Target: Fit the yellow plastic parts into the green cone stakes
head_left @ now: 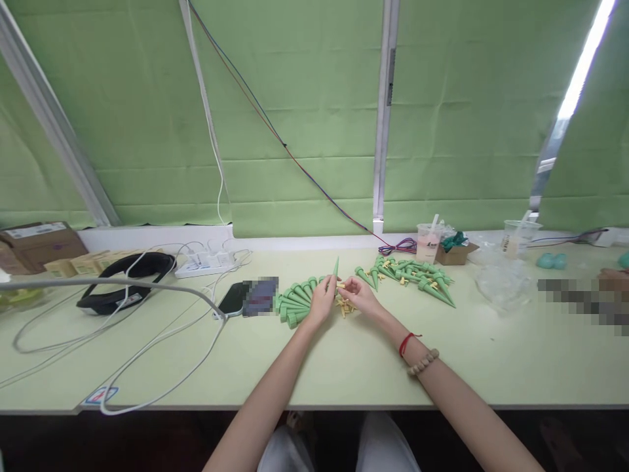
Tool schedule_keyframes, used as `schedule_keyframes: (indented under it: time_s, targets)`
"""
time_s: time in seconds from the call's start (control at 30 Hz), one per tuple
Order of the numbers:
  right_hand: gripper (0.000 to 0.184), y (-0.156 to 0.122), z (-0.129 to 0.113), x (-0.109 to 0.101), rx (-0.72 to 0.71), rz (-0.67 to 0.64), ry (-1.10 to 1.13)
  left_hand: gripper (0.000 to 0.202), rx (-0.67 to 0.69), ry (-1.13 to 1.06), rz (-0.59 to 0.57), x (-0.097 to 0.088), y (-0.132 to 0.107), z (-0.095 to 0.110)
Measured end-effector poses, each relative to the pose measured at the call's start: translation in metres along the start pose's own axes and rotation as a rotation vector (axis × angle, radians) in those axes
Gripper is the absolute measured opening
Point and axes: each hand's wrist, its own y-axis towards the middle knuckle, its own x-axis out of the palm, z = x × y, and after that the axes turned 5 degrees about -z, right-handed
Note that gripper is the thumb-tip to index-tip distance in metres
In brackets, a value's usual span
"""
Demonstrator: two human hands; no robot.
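My left hand [322,300] is closed around a green cone-shaped spike [336,268] that points upward. My right hand [357,294] meets it from the right, its fingers pinched on a small yellow piece [341,286] at the spike's base. Under both hands lies a scatter of small yellow pieces [346,307]. A row of green spikes [296,300] lies just left of my left hand. A looser pile of green spikes [411,277], mixed with yellow pieces, lies to the right, beyond my right hand. A red cord and a bead bracelet circle my right wrist.
A phone [232,299], a white power strip [204,265] with white cables, and a black headset [125,280] lie left on the pale green table [344,367]. Cardboard boxes [37,244] stand far left. Plastic cups [428,242], a small box and clear bags sit at right.
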Motion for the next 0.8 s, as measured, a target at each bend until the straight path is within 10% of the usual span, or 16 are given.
schedule_keyframes:
  time_s: [0.2, 0.47, 0.8]
  targets:
    - [0.016, -0.007, -0.010, -0.020, -0.193, 0.199, -0.524, 0.039, 0.021, -0.077, -0.059, 0.004, -0.001, 0.000]
    - [0.027, -0.003, -0.021, -0.008, 0.360, 0.044, 0.103, 0.039, 0.006, -0.172, -0.046, 0.003, -0.003, -0.001]
    - [0.012, -0.008, -0.023, -0.013, 0.528, -0.069, 0.500, 0.036, 0.066, -0.089, -0.088, 0.004, -0.004, 0.000]
